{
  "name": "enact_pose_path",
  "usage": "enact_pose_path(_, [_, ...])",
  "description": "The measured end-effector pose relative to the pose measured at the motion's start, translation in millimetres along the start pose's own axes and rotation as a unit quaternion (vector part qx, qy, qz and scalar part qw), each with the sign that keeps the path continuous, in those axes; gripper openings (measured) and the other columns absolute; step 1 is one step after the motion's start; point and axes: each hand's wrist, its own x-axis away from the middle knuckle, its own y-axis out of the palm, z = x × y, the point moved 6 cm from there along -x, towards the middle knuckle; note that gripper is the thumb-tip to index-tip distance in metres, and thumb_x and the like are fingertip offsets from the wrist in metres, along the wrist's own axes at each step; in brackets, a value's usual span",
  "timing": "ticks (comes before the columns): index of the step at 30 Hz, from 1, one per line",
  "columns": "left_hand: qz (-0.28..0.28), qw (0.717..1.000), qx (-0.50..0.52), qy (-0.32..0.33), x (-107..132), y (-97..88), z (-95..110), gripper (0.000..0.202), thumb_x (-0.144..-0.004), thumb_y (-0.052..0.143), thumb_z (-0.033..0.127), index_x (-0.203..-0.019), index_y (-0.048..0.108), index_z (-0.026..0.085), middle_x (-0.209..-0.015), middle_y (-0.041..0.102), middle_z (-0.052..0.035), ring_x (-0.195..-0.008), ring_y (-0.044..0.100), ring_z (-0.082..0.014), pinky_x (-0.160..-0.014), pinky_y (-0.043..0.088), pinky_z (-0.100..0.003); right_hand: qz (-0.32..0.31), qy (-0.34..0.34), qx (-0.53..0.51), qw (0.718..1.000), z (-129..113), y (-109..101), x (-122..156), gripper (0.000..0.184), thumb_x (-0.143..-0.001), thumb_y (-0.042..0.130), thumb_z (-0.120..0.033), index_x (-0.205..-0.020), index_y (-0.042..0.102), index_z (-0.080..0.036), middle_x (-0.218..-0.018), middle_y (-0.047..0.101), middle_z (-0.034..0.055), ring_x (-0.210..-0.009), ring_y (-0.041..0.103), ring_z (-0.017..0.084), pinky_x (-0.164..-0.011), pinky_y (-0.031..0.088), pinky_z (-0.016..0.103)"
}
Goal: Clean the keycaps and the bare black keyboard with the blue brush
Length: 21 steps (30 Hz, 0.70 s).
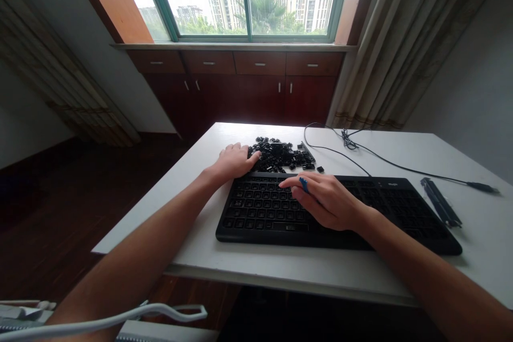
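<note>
A black keyboard (256, 232) lies on the white table, its key sockets bare of keycaps where I can see them. My right hand (328, 200) is over the middle of it, fingers bent together around a small blue object (303, 184). Most of that object is hidden, so its kind is unclear. Behind the keyboard's left half is a loose heap of black keycaps (276, 155). My left hand (236, 160) rests at the heap's left side, palm down, fingers stretched out and thumb touching the nearest keycaps.
A black cable (393, 159) runs from behind the keyboard, past a tangled loop, to a plug (481, 187) at the right. Dark strips (441, 203) lie by the keyboard's right end. The white table (180, 197) ends near my arms; a white bent rod (160, 310) crosses the lower left.
</note>
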Motion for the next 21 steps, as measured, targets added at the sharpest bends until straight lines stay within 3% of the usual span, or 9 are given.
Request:
enact_pose_path(6, [-0.004, 1.0, 0.001, -0.002, 2.1, -1.9, 1.4, 0.084, -0.101, 0.023, 0.071, -0.148, 0.059, 0.011, -0.156, 0.054, -0.0243, -0.147, 0.045, -0.0428, -0.118, 0.037, -0.053, -0.022, 0.03, -0.056, 0.998, 3.2, 1.6, 0.8, 0.037, -0.112, 0.039, -0.023, -0.107, 0.075, -0.014, -0.087, 0.074, 0.0026, -0.075, 0.067, 0.009, -0.076, 0.051, 0.025])
enact_pose_path(9, [0.0, 1.0, 0.0, 0.001, 2.1, -2.1, 1.7, 0.083, -0.102, 0.022, 0.071, -0.146, 0.06, 0.011, -0.153, 0.057, -0.0244, -0.144, 0.048, -0.042, -0.117, 0.038, -0.053, -0.026, 0.029, -0.043, 0.998, 4.3, 3.5, 1.2, 0.033, -0.11, 0.044, -0.024, -0.102, 0.075, -0.014, -0.086, 0.074, 0.0021, -0.075, 0.068, 0.01, -0.074, 0.051, 0.025])
enact_pose_path(15, [0.003, 1.0, -0.001, 0.002, 0.0, 0.9, -0.6, 0.084, -0.101, 0.022, 0.072, -0.145, 0.061, 0.011, -0.151, 0.058, -0.0247, -0.142, 0.05, -0.0422, -0.116, 0.039, -0.052, -0.003, -0.006, 0.019, 1.0, 0.0, 1.4, -1.2, 0.029, -0.107, 0.048, -0.019, -0.121, 0.071, -0.009, -0.08, 0.069, 0.0028, -0.072, 0.062, 0.012, -0.073, 0.05, 0.029])
enact_pose_path(21, [0.008, 1.0, -0.002, 0.002, 0.6, -0.2, -1.0, 0.081, -0.101, 0.023, 0.073, -0.142, 0.063, 0.015, -0.148, 0.061, -0.0222, -0.139, 0.052, -0.0405, -0.114, 0.041, -0.051, -0.001, 0.002, 0.037, 0.999, 1.4, 2.5, -0.1, 0.032, -0.107, 0.045, -0.017, -0.132, 0.062, -0.01, -0.092, 0.071, 0.0058, -0.077, 0.064, 0.014, -0.073, 0.052, 0.031])
